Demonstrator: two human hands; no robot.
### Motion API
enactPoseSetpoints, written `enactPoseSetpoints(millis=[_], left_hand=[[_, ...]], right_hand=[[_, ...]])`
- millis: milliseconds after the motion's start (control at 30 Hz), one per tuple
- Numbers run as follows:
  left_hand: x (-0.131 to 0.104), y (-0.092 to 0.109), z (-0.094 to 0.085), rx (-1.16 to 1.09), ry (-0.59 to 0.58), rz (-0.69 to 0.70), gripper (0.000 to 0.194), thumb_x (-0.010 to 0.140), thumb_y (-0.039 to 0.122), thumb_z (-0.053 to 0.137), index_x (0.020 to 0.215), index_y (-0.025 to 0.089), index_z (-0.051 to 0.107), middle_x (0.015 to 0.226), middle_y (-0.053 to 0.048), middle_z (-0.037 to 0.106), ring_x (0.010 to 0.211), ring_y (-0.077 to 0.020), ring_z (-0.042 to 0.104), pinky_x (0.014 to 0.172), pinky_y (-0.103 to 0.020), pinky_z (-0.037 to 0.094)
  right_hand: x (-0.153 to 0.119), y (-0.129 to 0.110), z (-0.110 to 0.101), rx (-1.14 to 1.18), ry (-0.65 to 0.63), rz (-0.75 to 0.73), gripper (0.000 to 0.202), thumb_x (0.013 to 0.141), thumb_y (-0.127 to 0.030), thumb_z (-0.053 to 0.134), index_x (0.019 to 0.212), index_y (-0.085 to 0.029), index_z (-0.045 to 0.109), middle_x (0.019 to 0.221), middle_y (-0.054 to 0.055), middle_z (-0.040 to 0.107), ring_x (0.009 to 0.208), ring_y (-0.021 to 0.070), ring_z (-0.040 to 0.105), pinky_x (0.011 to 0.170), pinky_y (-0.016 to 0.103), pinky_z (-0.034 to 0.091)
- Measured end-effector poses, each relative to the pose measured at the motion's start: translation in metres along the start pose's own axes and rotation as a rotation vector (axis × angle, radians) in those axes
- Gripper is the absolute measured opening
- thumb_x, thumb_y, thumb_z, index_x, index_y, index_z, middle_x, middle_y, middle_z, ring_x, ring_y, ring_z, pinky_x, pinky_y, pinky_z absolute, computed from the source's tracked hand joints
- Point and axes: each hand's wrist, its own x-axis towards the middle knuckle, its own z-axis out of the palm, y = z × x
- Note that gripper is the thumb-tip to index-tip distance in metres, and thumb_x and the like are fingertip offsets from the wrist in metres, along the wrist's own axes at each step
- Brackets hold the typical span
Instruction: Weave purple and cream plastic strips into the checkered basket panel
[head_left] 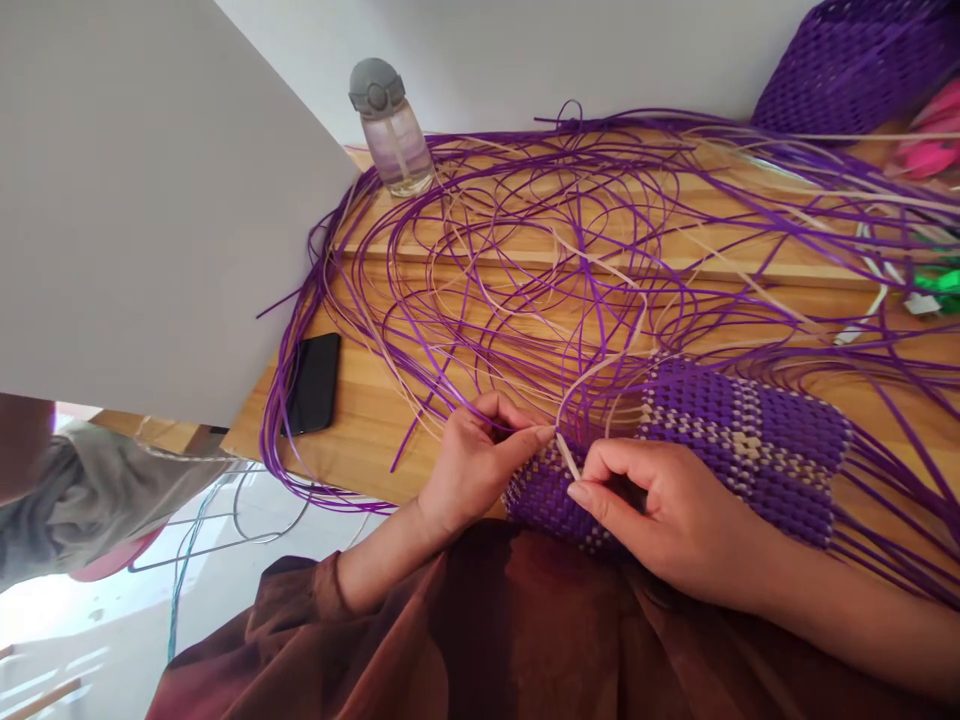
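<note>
My left hand [480, 455] is closed, thumb and forefinger pinched on a thin plastic strand at the edge of a small purple-and-beige woven piece [551, 500]. Close by on its right, my right hand [667, 515] grips the short end of a beige plastic strand [568, 458] between thumb and forefinger. The fingertips of both hands are a small gap apart. A second woven panel [697, 430], purple with beige crossing bands, lies on the table beyond my right hand. My hands hide part of the smaller piece, which rests near my lap.
Long loose purple and beige strands [525, 180] tangle across the wooden table [360, 390]. A grey-capped water bottle [394, 140] stands at the back left, a black phone [315, 385] lies at the left, and a white cable [862, 320] at the right. A purple woven basket [855, 70] sits back right.
</note>
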Motion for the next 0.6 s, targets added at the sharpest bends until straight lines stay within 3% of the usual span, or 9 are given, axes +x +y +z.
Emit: enactPoseSetpoints(millis=[100,200,400,500,600], left_hand=[[0.002,-0.001,-0.001,0.041,-0.030,-0.005,0.026,0.077,0.027,0.080,0.074,0.015,0.057,0.080,-0.003,0.072,0.071,-0.0109,0.063,0.068,-0.023,0.047],[0.005,-0.003,-0.004,0.058,-0.038,-0.023,0.027,0.077,0.031,0.080,0.076,0.015,0.059,0.077,-0.001,0.068,0.070,-0.0095,0.059,0.067,-0.022,0.045],[0.008,-0.007,-0.004,-0.045,-0.093,-0.180,0.030,0.075,0.037,0.082,0.088,0.014,0.069,0.072,0.000,0.066,0.062,-0.0072,0.054,0.059,-0.020,0.039],[0.011,-0.008,-0.001,-0.073,-0.092,-0.180,0.030,0.069,0.036,0.086,0.081,0.012,0.073,0.071,-0.001,0.067,0.063,-0.0081,0.055,0.061,-0.021,0.041],[0.013,-0.009,0.000,-0.115,-0.107,-0.216,0.031,0.067,0.039,0.086,0.077,0.013,0.073,0.068,0.000,0.067,0.060,-0.0085,0.055,0.060,-0.021,0.041]], right_hand=[[0.000,-0.004,-0.001,0.059,-0.095,0.107,0.029,0.096,-0.036,0.054,0.071,-0.020,0.055,0.059,-0.005,0.053,0.051,0.0085,0.044,0.048,0.024,0.033],[0.002,-0.003,-0.001,0.050,-0.051,-0.013,0.017,0.094,-0.029,0.057,0.079,-0.020,0.060,0.072,-0.003,0.060,0.065,0.0092,0.053,0.061,0.024,0.041],[0.004,0.003,0.001,0.005,0.107,-0.227,0.007,0.093,-0.019,0.059,0.088,-0.020,0.063,0.085,0.001,0.062,0.079,0.0101,0.058,0.074,0.023,0.045],[0.005,0.004,0.003,0.030,0.175,-0.337,0.008,0.092,-0.014,0.060,0.096,-0.020,0.064,0.096,0.002,0.067,0.093,0.0107,0.062,0.087,0.022,0.046],[0.005,0.003,0.005,0.060,0.189,-0.340,0.009,0.093,-0.013,0.059,0.096,-0.020,0.063,0.092,0.000,0.069,0.089,0.0089,0.063,0.086,0.020,0.046]])
